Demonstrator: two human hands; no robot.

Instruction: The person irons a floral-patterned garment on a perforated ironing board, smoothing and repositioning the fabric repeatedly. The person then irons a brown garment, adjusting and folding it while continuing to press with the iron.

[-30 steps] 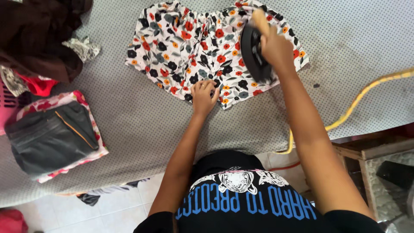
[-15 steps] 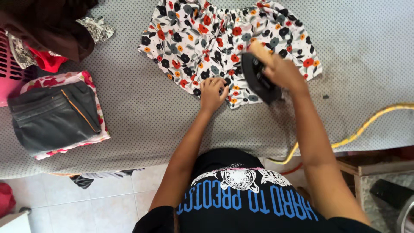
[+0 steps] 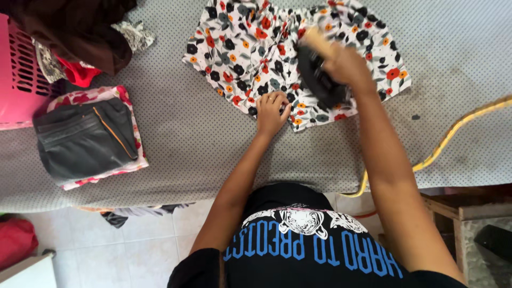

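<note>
Right now my right hand (image 3: 341, 64) grips the heavy dark iron (image 3: 320, 80) by its handle atop the thin, floppy floral shorts (image 3: 250, 48); my left hand (image 3: 272, 112) pins their hem flat on the tabletop (image 3: 202, 154).

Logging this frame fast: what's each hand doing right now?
Left hand: open, fingers pressing the floral shorts flat, holding nothing.
Right hand: closed around the handle of the dark iron.
</note>
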